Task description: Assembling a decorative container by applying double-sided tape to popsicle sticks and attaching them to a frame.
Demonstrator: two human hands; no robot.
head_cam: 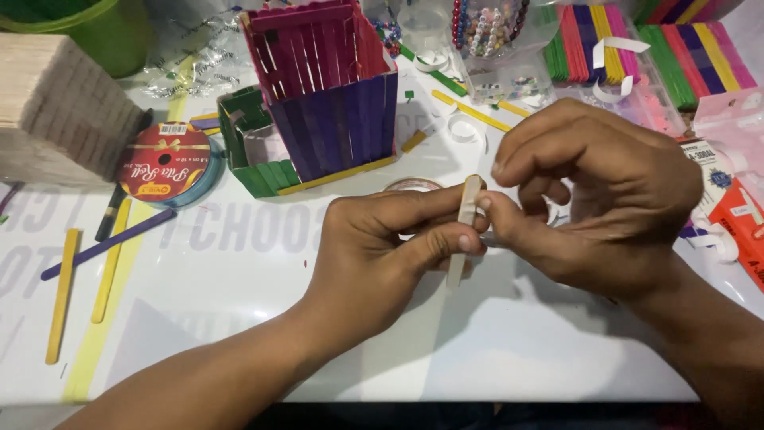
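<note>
Fingers [446, 243] of both hands pinch a plain stick [464, 227] above bare tabletop [493, 342].

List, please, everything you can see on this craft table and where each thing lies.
plain stick: one, pale wood, upright, pinched between both hands
stick house: one, pink and purple walls, green low part, top centre
ribbon spool: one, red, left of the house
loose sticks: several, yellow and one purple, flat at left
wood block stack: one, pale, far left
green tub: one, top left corner
stick bundles: several, green, pink, purple, yellow, top right
bead jar: one, clear with mixed beads, top centre
tape roll: one, clear, partly hidden behind the hands
table: one, white
left hand: holds the stick
right hand: fingertips on the stick's top
</note>
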